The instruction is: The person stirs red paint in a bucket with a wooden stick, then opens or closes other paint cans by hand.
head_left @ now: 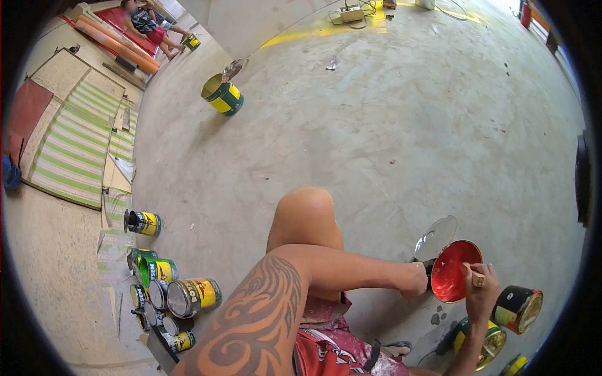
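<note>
A tilted paint can [453,271] shows its red-coated inside low on the right of the concrete floor. My left hand [414,279], at the end of a tattooed arm, grips the can's left side. My right hand [481,294] is on the can's right rim, closed on a short wooden stick [476,276] that pokes toward the red paint. A round metal lid [435,237] stands tilted just behind the can. My bent knee [306,213] rises left of the hands.
Several cans [188,296] lie clustered at lower left. A black can [517,308] and a green-yellow one [483,341] lie by my right hand. An open green-yellow can [222,94] stands farther off. Striped mats [78,147] lie left, and a person [147,25] sits far away.
</note>
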Motion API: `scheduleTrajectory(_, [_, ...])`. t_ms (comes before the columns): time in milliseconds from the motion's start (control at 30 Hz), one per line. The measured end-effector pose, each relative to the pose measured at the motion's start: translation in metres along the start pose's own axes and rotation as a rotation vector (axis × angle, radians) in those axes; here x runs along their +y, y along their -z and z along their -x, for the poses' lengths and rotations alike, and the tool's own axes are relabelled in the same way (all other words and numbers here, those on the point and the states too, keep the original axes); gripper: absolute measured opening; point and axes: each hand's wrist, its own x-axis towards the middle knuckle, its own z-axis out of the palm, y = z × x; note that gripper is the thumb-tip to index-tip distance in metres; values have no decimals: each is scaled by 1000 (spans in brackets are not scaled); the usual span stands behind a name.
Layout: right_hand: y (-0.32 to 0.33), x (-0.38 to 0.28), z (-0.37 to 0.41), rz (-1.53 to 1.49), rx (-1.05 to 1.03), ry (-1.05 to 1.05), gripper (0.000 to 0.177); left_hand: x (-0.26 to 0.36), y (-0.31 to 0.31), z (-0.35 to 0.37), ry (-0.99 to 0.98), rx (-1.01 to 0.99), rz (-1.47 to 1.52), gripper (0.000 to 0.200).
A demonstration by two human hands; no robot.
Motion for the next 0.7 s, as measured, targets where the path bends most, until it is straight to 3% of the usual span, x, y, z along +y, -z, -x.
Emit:
scheduleTrajectory(100, [-7,-7,-1,-109,39,110,16,0,1,3,-3,20,-2,22])
scheduleTrajectory(233, [7,-11,-1,-233,-183,91,15,-1,-2,3,-14,60,-26,22])
scheduleTrajectory(300, [16,-3,-2,-213,-387,94,15,1,5,2,11,-31,-19,22])
scheduleTrajectory(467, [20,-10,-1,54,-369,83,12,0,3,2,6,-15,-18,22])
scheduleTrajectory(567, [3,-15,-1,245,-191,107,13,-3,-6,-1,-6,23,-30,23])
scheduleTrajectory(633, [-3,-12,1,231,-162,317,16,-4,-11,-3,-15,62,-49,23])
scheduleTrajectory(700, [0,-14,1,201,-201,372,21,-4,-13,-6,-17,60,-35,22])
